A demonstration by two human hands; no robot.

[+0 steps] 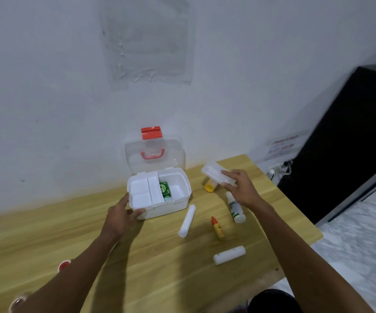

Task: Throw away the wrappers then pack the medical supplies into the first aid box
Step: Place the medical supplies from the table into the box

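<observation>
Near roll [229,255]: white, lying on the wooden table [137,267].
Dropper bottle [217,227]: red cap, lying flat.
Long roll [187,220]: just beside the box.
Left hand [120,216]: fingers wrapped on the box's front left corner.
First aid box [160,211]: lid open; white tray [145,192] in the left part, green packet [164,190] right of it.
Right hand [242,189]: clamped on a clear case [216,172], above the white bottle [235,207].

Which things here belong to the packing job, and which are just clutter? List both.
Job: first aid box, clear case in right hand, two gauze rolls, white bottle, small red-capped bottle, yellow-capped bottle.
Clutter: wall sign, power strip.
</observation>
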